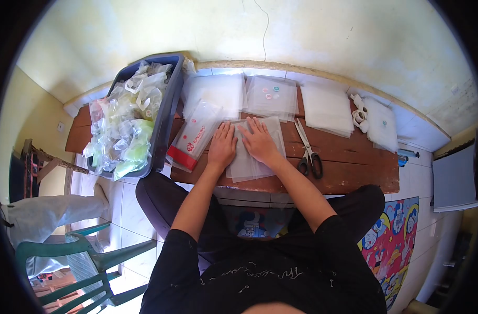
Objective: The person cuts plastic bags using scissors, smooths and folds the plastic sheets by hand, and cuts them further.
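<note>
My left hand point(222, 145) lies flat with fingers stretched forward, at the left edge of a small stack of clear plastic sheets or bags point(254, 166). My right hand point(260, 141) rests flat on top of that same stack, fingers spread. Just left of my left hand is a printed plastic bag point(197, 137) with red lettering that reads "BAWANG" and a red band at its lower end. A pair of scissors point(308, 152) with black handles lies to the right of my right forearm, blades pointing away from me.
A dark tub point(168, 118) heaped with crumpled plastic bags point(131, 120) stands on the left of the brown wooden table point(362, 170). Stacks of clear plastic point(328, 109) line the wall side. A green chair point(100, 267) and another person's leg point(61, 212) are at left.
</note>
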